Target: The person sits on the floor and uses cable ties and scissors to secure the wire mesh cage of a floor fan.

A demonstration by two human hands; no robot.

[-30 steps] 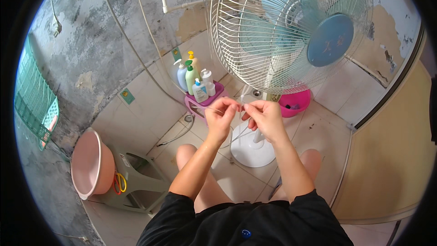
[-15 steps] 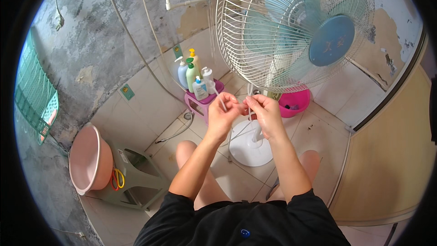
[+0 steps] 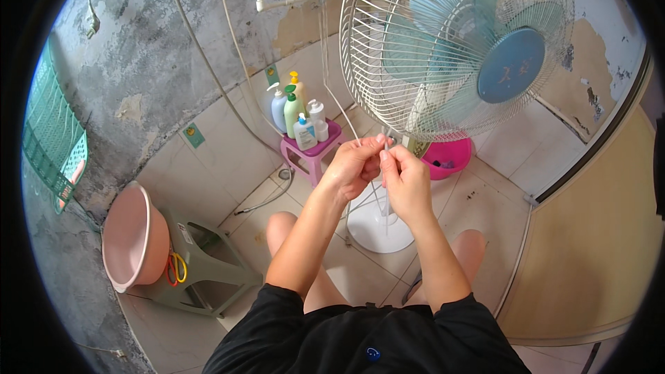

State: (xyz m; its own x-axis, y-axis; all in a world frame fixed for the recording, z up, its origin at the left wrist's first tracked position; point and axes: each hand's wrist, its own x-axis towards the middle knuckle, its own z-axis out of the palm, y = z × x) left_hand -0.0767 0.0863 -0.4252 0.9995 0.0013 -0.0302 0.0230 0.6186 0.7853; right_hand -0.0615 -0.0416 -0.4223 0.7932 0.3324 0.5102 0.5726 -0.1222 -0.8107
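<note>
My left hand (image 3: 352, 167) and right hand (image 3: 407, 183) meet fingertip to fingertip in front of me, both pinching a thin white cord (image 3: 337, 102). From the pipe on the wall the cord slants down to my left hand, and loose strands hang below my fingers. The exact crossing of the strands is hidden by my fingertips. Just beyond my hands stands a pedestal fan with a white wire guard (image 3: 365, 62), blue-green blades and a blue hub (image 3: 512, 66). Its round white base (image 3: 379, 232) rests on the floor beneath my hands.
Several pump bottles (image 3: 294, 112) stand on a small purple stool (image 3: 313, 157). A bright pink basin (image 3: 454, 170) sits behind the fan. At left, a pink tub (image 3: 149, 253) and scissors (image 3: 177, 268) are on a grey-green stool (image 3: 215, 263). A green basket (image 3: 52, 138) hangs on the wall.
My left hand has turned, its fingertips rising to the right hand's. The cord now runs taut from the pipe to my left hand. The right hand has shifted slightly right.
</note>
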